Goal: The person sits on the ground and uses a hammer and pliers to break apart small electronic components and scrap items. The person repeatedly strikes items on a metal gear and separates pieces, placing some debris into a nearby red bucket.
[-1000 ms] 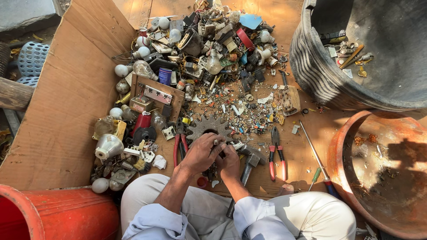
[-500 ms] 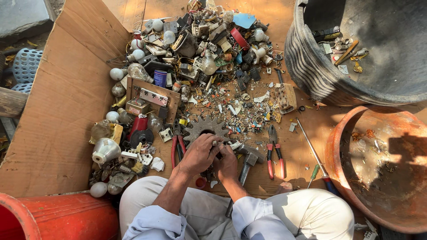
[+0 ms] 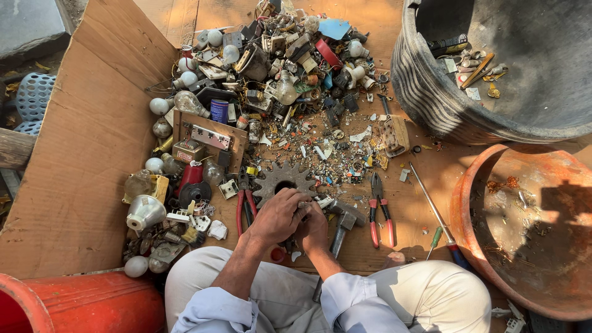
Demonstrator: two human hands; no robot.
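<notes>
My left hand [image 3: 276,217] and my right hand [image 3: 316,227] are pressed together, fingers curled around a small scrap part that is mostly hidden between them. They hover just in front of a grey toothed gear [image 3: 282,177] lying on the cardboard. A hammer [image 3: 343,223] lies right beside my right hand. Red-handled pliers [image 3: 244,206] sit just left of my left hand, and another pair [image 3: 380,214] lies to the right.
A heap of bulbs, circuit boards and broken electrical scrap [image 3: 271,80] spreads over the cardboard sheet [image 3: 80,154]. A screwdriver [image 3: 431,209] lies at right. A dark tub [image 3: 425,92], an orange basin [image 3: 468,203] and a red container [image 3: 80,305] ring the spot.
My hands stay clasped together in the same place, with only slight finger movement. The view has shifted a little.
</notes>
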